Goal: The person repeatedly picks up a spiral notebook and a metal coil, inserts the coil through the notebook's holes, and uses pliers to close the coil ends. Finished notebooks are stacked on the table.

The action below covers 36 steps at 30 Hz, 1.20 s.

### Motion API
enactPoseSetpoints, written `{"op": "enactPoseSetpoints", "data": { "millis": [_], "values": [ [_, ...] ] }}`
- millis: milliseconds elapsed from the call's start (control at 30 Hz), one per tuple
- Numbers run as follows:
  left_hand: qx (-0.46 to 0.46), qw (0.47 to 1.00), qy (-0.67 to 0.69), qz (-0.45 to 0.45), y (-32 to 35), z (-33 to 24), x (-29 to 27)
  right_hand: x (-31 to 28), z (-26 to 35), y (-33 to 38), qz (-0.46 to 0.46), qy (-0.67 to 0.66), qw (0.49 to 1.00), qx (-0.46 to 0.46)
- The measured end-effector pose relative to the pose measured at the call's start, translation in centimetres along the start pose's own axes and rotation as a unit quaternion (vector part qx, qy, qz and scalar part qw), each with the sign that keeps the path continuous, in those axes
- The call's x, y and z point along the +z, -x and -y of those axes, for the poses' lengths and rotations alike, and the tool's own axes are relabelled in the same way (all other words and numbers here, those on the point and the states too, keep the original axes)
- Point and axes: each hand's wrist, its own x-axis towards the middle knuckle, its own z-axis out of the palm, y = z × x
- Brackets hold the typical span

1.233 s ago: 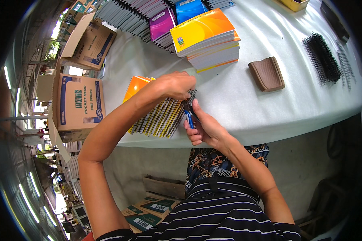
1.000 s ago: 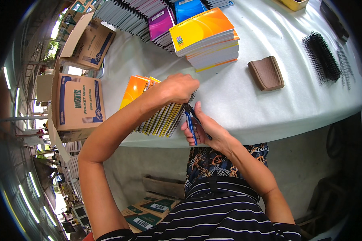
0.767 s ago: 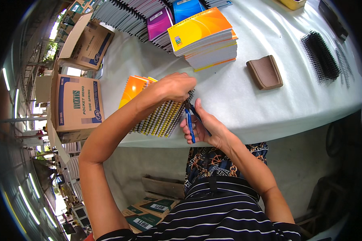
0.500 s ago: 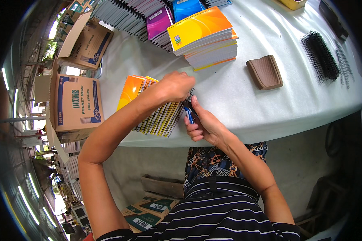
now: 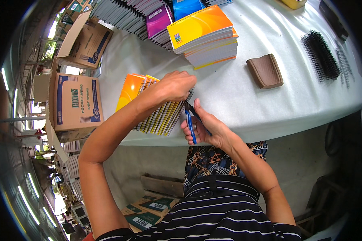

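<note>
A stack of spiral notebooks (image 5: 160,119) lies near the table's front edge, fanned so that its coil bindings face up, with an orange and yellow cover (image 5: 129,90) showing at the left. My left hand (image 5: 177,86) is closed over the far right end of the stack, gripping a notebook at its coil; the fingertips are hidden beneath the knuckles. My right hand (image 5: 208,125) holds pliers (image 5: 190,125) with blue handles. The handles are spread apart, and the jaws reach the coil ends just below my left hand.
Behind stands a pile of yellow-orange notebooks (image 5: 207,40), beside purple (image 5: 158,20) and blue ones (image 5: 188,9). A brown ridged block (image 5: 265,71) and a bunch of black coils (image 5: 320,56) lie on the right. Open cartons (image 5: 77,100) stand at the left edge.
The plier handles have spread apart in my right hand, whose fingers have loosened. My left hand has barely moved on the stack.
</note>
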Motion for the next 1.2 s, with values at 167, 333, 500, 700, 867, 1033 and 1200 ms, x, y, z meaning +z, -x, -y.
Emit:
{"op": "enactPoseSetpoints", "data": {
  "millis": [167, 333, 500, 700, 867, 1033, 1200],
  "values": [
    [-0.001, 1.000, -0.003, -0.021, 0.2, -0.1, 0.3, 0.7, 0.1, -0.1, -0.017, -0.013, 1.000, -0.008],
    [-0.014, 0.999, -0.037, -0.035, 0.6, -1.3, 0.3, -0.4, 0.2, -0.6, 0.032, -0.049, 0.998, -0.009],
    [-0.036, 0.998, -0.025, -0.041, 0.5, -1.9, 0.5, -0.5, 0.1, 0.0, 0.017, -0.021, 1.000, -0.010],
    [-0.032, 0.999, -0.014, -0.037, -0.1, -0.7, 1.2, -0.3, 0.5, -0.2, -0.007, -0.033, 0.999, -0.004],
    [-0.038, 0.999, -0.021, -0.034, -0.4, -0.9, 1.0, -0.7, 0.7, -0.4, 0.002, -0.037, 0.999, 0.001],
    [0.033, 0.988, -0.041, -0.149, 0.1, -0.7, 2.3, 0.1, 0.8, -0.4, -0.003, -0.065, 0.998, 0.008],
    [-0.008, 0.994, -0.089, -0.062, 0.1, -2.5, 1.5, -3.7, 0.3, -1.7, 0.180, -0.158, 0.970, 0.029]
  ]
}}
